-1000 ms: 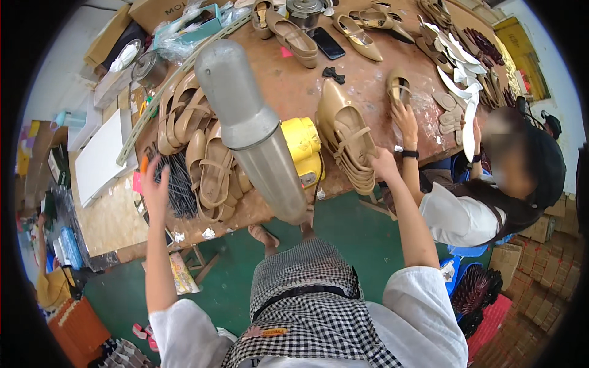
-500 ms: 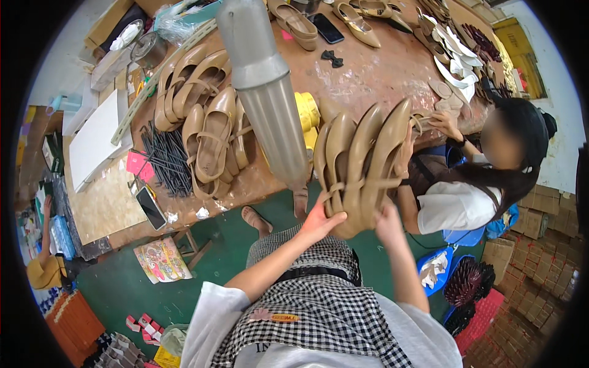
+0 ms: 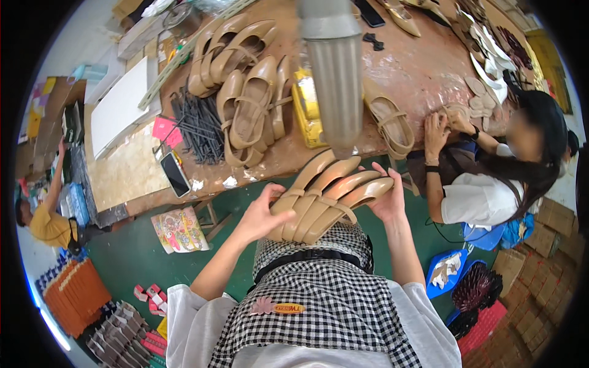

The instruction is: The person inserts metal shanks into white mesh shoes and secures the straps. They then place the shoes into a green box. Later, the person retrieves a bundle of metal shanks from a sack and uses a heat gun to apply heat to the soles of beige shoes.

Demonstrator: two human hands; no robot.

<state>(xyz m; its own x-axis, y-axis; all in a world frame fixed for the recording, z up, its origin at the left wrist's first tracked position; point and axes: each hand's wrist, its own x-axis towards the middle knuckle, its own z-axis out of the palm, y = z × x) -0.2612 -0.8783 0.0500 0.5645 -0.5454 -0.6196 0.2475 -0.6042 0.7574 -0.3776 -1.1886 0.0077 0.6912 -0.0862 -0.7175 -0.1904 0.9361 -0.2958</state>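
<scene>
A row of several tan strapped flat shoes [image 3: 313, 211] is held side by side in front of my waist, just short of the workbench edge. My left hand [image 3: 261, 214] grips the left side of the row, its thumb lying over the near shoes. At the right ends of the shoes, my right hand [image 3: 391, 199] is closed round them, with some fingers hidden behind. Beyond, a single tan strapped shoe [image 3: 389, 119] lies on the bench. A grey ribbed metal tube [image 3: 337, 80] hangs over the bench edge, with a yellow object [image 3: 308, 107] beside it.
Piled tan shoes [image 3: 251, 110], black sticks [image 3: 199, 126] and a phone [image 3: 175, 174] lie on the workbench [image 3: 429, 67] at left. A co-worker [image 3: 485, 178] handles a piece at right. Blue bins [image 3: 446, 270] stand on the floor. Another person [image 3: 52, 221] is at far left.
The shoes have come down toward my waist and tipped over to the right. My right hand has gone from their near end to their right ends. The view has shifted.
</scene>
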